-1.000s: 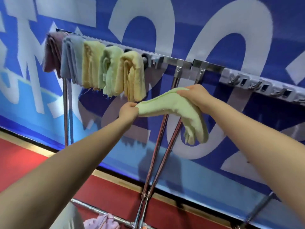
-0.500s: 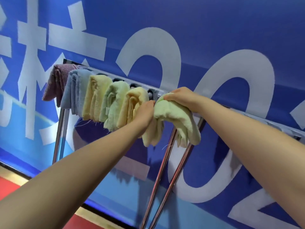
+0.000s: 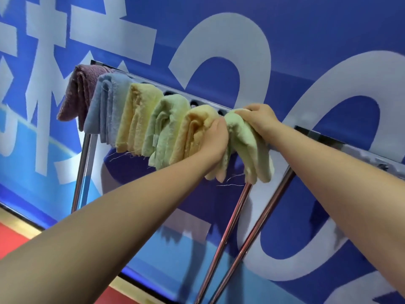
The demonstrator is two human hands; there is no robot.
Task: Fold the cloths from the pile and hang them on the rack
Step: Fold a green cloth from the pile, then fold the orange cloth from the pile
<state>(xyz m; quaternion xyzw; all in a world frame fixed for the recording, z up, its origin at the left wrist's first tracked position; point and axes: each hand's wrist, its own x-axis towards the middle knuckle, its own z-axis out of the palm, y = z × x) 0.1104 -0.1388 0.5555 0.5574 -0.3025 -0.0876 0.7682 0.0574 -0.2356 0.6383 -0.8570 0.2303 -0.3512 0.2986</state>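
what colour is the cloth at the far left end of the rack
Dusty purple cloth, hanging on the rack; it shows in the head view.

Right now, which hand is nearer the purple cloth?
Left. The left hand is beside the orange cloth, four cloths along the rack from the purple cloth; the right hand is farther along.

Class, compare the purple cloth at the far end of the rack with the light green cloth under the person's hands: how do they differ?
The purple cloth hangs untouched at the rack's end; the light green cloth is sixth in the row, next to the orange cloth. The purple one is dark, the green pale. The right hand rests on the green cloth's top and the left hand is against its side. Both are folded and draped over the bar.
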